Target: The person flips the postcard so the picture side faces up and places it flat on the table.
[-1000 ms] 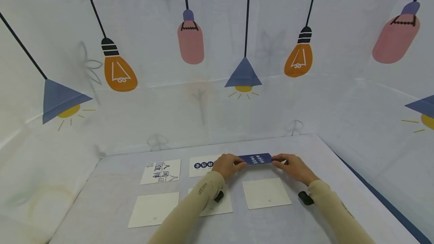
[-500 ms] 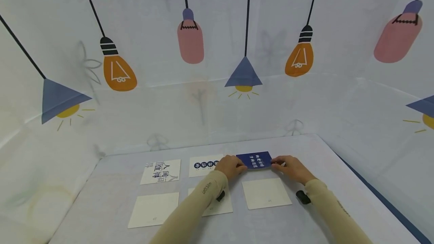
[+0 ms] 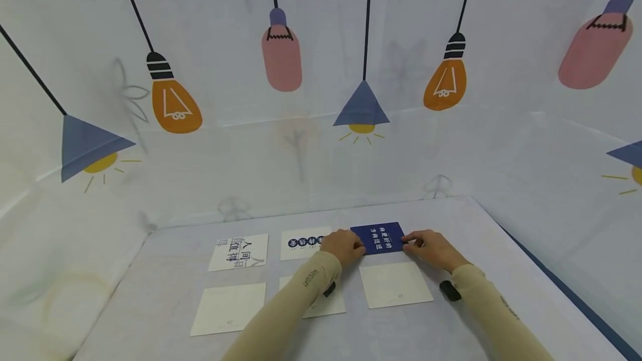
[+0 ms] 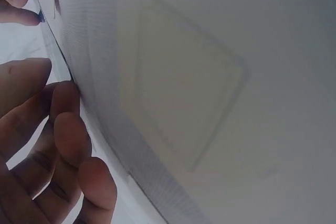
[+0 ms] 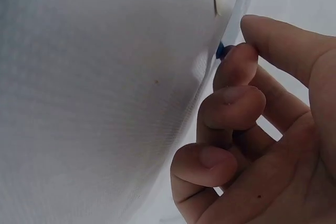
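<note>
A dark blue card [image 3: 378, 239] printed with white characters lies nearly flat at the back of the table in the head view. My left hand [image 3: 343, 248] is at its left edge, thumb and fingertips by the lower left corner. At the right edge, my right hand [image 3: 432, 248] pinches the card's side near the corner. In the right wrist view a small blue corner [image 5: 220, 51] shows beyond the fingertips of my right hand [image 5: 247, 114]. The left wrist view has my left hand [image 4: 50, 135] with bent fingers and the thumb close to the index finger.
Left of the blue card are a white card with round blue marks [image 3: 296, 242] and a white card with characters [image 3: 238, 252]. A nearer row holds pale cards [image 3: 228, 310], one partly under the left forearm, another [image 3: 396, 286] before the blue card. A lamp-patterned curtain [image 3: 225, 171] surrounds the table.
The blue card has tipped down from a steep tilt to nearly flat, showing more of its printed face. Both hands stay at its sides, having shifted only slightly. The other cards have not moved.
</note>
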Tool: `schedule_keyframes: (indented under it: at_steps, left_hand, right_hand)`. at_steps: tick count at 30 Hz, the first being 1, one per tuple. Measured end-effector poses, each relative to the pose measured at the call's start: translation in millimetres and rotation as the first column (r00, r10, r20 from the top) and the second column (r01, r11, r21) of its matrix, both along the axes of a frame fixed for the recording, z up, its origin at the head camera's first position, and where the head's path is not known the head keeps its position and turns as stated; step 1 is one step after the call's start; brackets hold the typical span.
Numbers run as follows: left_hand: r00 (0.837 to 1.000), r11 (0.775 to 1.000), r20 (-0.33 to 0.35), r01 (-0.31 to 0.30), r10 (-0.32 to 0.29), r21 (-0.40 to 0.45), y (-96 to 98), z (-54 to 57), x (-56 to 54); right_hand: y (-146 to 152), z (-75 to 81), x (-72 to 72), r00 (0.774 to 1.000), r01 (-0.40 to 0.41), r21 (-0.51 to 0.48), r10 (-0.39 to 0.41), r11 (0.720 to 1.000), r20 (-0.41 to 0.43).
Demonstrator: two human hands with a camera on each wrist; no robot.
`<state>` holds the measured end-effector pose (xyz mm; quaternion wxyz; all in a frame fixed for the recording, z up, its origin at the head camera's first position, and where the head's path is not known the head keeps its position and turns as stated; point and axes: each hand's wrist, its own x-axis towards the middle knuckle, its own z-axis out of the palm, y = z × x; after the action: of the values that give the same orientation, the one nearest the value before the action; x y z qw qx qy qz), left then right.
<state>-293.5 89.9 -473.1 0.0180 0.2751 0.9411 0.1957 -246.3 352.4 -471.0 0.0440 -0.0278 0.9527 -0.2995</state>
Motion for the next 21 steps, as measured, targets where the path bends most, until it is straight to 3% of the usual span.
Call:
schedule_keyframes:
  at_steps: [8, 16, 21]
  left_hand:
    - [0.999, 0.999, 0.025, -0.031, 0.030, 0.023, 0.6, -0.7, -0.8]
    - [0.998, 0.998, 0.028, -0.057, 0.056, 0.036, -2.1, -0.2, -2.3]
    - [0.998, 0.996, 0.025, -0.065, 0.063, 0.065, -5.8, 3.1, -3.7]
  right_hand:
    - [-2, 3.5, 1.8, 1.000, -0.007, -0.026, 0.007, 1.000, 0.007]
    - [-9, 6.7, -1.1, 0.998, 0.039, -0.021, -0.040, 0.999, -0.057]
    - [-12, 9.0, 0.0, 0.993, 0.015, -0.024, -0.018, 1.000, -0.115]
